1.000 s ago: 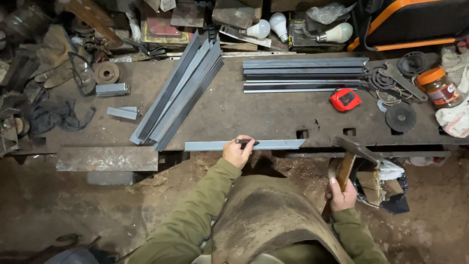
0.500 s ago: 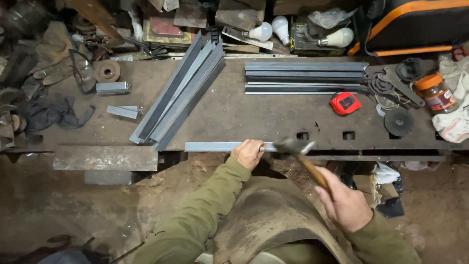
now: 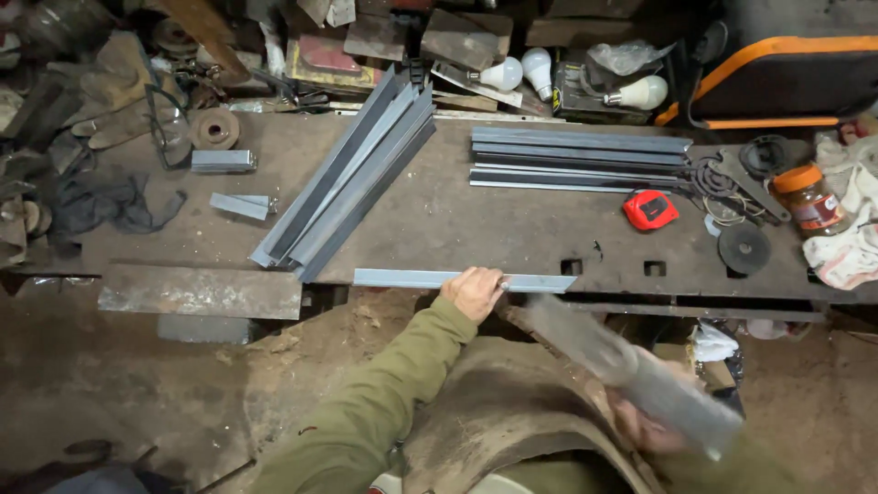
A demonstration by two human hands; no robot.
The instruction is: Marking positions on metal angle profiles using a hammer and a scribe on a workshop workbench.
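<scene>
While pinning the short steel angle [image 3: 462, 279] flat along the counter's [image 3: 476, 229] near edge, keep the left hand [image 3: 474, 293] pressed down, fingers clear; right hand [image 3: 654, 425], blurred, grip closed around a hammer-like tool [image 3: 631, 375]; strike squarely.

Dim, even light; motion blur lower right

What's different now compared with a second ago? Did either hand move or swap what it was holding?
The right hand has moved: its hammer, held low and to the right before, then swung up near the strip, now shows as a blurred streak between bench and lap. The left hand still presses the flat metal strip at the workbench edge. The angle bars and red tape measure have not moved.
</scene>
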